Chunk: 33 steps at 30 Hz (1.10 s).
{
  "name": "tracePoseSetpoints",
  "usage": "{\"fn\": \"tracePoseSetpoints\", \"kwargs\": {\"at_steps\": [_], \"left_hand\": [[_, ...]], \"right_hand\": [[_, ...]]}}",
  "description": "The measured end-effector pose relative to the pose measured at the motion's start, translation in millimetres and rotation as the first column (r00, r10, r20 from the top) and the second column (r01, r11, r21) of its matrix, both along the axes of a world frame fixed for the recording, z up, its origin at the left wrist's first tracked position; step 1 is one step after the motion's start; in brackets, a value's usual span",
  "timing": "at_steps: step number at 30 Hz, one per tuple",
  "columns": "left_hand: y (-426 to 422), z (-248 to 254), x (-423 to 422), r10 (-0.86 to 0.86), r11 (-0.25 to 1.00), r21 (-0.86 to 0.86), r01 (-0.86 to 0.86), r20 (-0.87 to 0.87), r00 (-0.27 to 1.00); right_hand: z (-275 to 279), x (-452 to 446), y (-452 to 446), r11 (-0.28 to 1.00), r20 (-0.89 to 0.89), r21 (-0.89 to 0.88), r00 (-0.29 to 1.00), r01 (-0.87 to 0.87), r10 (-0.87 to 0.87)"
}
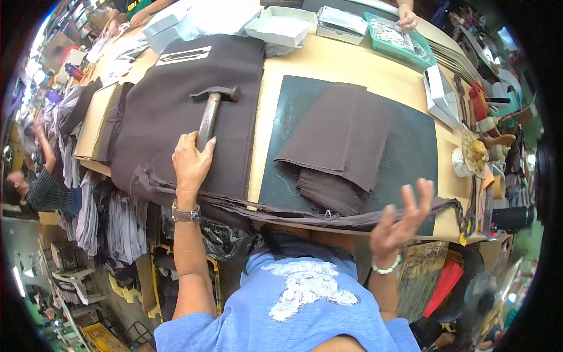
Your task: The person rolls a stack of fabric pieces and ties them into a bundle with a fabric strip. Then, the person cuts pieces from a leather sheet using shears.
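Observation:
My left hand is closed around the end of a hammer's handle, thumb on one side and fingers on the other. The hammer has a worn handle and a dark metal head pointing away from me, over a dark brown cloth stack. My right hand is raised near the front edge, fingers spread with nothing in them, slightly blurred. Beyond it, folded brown fabric pieces lie layered on a dark green mat. A long strip of brown fabric runs along the table edge.
White boxes and a green basket stand at the back, where another person's hand reaches in. At the right are scissors and a white container. A cardboard box sits left. Other people work nearby.

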<state>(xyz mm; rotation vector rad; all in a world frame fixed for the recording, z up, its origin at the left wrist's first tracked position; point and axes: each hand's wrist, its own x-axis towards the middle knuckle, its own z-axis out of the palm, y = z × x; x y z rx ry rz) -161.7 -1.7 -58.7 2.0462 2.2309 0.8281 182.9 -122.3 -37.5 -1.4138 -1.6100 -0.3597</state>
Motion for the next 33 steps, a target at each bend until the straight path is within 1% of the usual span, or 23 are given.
{"fn": "tracePoseSetpoints", "kwargs": {"at_steps": [3, 5, 7, 9, 10, 11, 13, 14, 15, 16, 17, 18, 19, 20, 21, 22, 23, 25, 26, 27, 29, 32, 33], "left_hand": [[-3, 5, 7, 0.011, 0.992, 0.126, -0.014, 0.022, 1.0], [-14, 32, 22, -0.072, 0.969, 0.244, 0.042, 0.115, 0.991], [-29, 58, 40, -0.215, 0.923, 0.364, 0.125, 0.22, 0.951], [-51, 82, 64, -0.291, 0.901, 0.388, 0.197, 0.201, 0.935], [-65, 86, 77, -0.307, 0.921, 0.335, 0.198, 0.314, 0.898], [-75, 87, 84, -0.422, 0.882, 0.335, 0.332, 0.249, 0.872], [-90, 84, 110, -0.668, 0.738, 0.31, 0.6, 0.204, 0.716], [-89, 76, 120, -0.753, 0.655, 0.316, 0.686, 0.199, 0.627], [-84, 71, 127, -0.826, 0.564, 0.323, 0.76, 0.191, 0.531], [-77, 74, 129, -0.84, 0.543, 0.385, 0.746, 0.263, 0.475], [-68, 78, 129, -0.848, 0.526, 0.441, 0.727, 0.335, 0.41], [-56, 78, 126, -0.84, 0.541, 0.474, 0.695, 0.345, 0.419], [-46, 79, 132, -0.771, 0.634, 0.425, 0.646, 0.415, 0.483], [-33, 82, 135, -0.757, 0.651, 0.366, 0.665, 0.373, 0.536], [-22, 81, 138, -0.719, 0.695, 0.276, 0.664, 0.275, 0.638], [-15, 80, 143, -0.706, 0.706, 0.193, 0.681, 0.255, 0.66], [-8, 77, 147, -0.694, 0.715, 0.108, 0.691, 0.229, 0.682], [1, 59, 160, -0.704, 0.707, -0.046, 0.705, 0.048, 0.709], [2, 54, 164, -0.7, 0.712, -0.124, 0.692, -0.048, 0.712], [-2, 55, 170, -0.713, 0.688, -0.233, 0.688, -0.035, 0.701], [-13, 48, 182, -0.727, 0.682, -0.208, 0.701, -0.091, 0.681], [-29, 41, 194, -0.723, 0.69, -0.084, 0.719, -0.094, 0.684], [-34, 41, 197, -0.719, 0.694, -0.066, 0.716, -0.102, 0.687]], "right_hand": [[6, -44, 3, 0.955, 0.071, 0.074, 0.956, -0.288, 0.283], [14, -65, 12, 0.883, -0.054, 0.013, 0.882, -0.469, 0.469], [26, -79, 27, 0.8, -0.249, -0.028, 0.779, -0.6, 0.575], [38, -90, 33, 0.694, -0.488, -0.09, 0.639, -0.714, 0.594], [45, -92, 33, 0.591, -0.649, -0.083, 0.494, -0.802, 0.579], [50, -93, 33, 0.519, -0.729, -0.019, 0.367, -0.855, 0.578], [55, -93, 23, 0.531, -0.852, 0.058, 0.235, -0.845, 0.468], [53, -90, 14, 0.597, -0.929, 0.232, 0.006, -0.768, 0.369], [51, -84, 8, 0.652, -0.908, 0.374, -0.118, -0.659, 0.402], [56, -59, -1, 0.749, -0.921, 0.185, 0.153, -0.637, 0.358], [48, -47, -16, 0.864, -0.946, 0.236, 0.099, -0.445, 0.309], [39, -23, -30, 0.88, -0.918, 0.352, 0.064, -0.318, 0.391], [39, -2, -51, 0.966, -0.959, 0.243, 0.125, -0.093, 0.254], [34, 24, -70, 0.987, -0.944, 0.107, 0.323, 0.121, 0.063], [25, 51, -94, 0.947, -0.884, -0.019, 0.438, 0.321, -0.166], [14, 77, -122, 0.855, -0.756, -0.192, 0.483, 0.482, -0.443], [-1, 100, -152, 0.7, -0.565, -0.318, 0.465, 0.639, -0.681], [-37, 137, -205, 0.429, -0.101, -0.354, 0.422, 0.831, -0.901], [-66, 162, -236, 0.293, 0.004, -0.447, 0.329, 0.845, -0.944], [-92, 178, -263, 0.146, 0.117, -0.523, 0.241, 0.84, -0.963], [-113, 183, -285, -0.069, 0.403, -0.531, 0.18, 0.845, -0.897], [-118, 175, -276, -0.31, 0.463, -0.685, 0.065, 0.659, -0.884], [-133, 182, -284, -0.3, 0.44, -0.676, 0.042, 0.674, -0.897]]}}
